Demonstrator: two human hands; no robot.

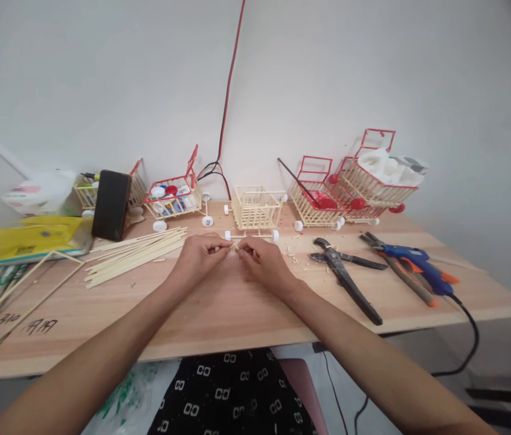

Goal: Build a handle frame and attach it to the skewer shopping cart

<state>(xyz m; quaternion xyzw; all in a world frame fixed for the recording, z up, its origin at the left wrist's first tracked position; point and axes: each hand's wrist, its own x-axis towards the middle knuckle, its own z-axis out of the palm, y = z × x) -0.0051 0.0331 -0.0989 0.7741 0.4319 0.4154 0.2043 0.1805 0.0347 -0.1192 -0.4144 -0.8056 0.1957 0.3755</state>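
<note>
**A:** Where are the hands?

**B:** Both rest on the wooden surface [219, 314]. The left hand [199, 257] and right hand [262, 260] meet fingertip to fingertip, each pinching an end of a thin stick [234, 246].

**A:** Any writing?

**B:** Pencilled digits [40, 326] near the front edge, too faint to read surely.

**A:** And beyond?

**B:** Bare wood lies before the hands. A stick bundle [135, 251] lies left, pliers [346, 275] right, and an unpainted stick cart [255, 208] stands just behind, by the wall.
</note>
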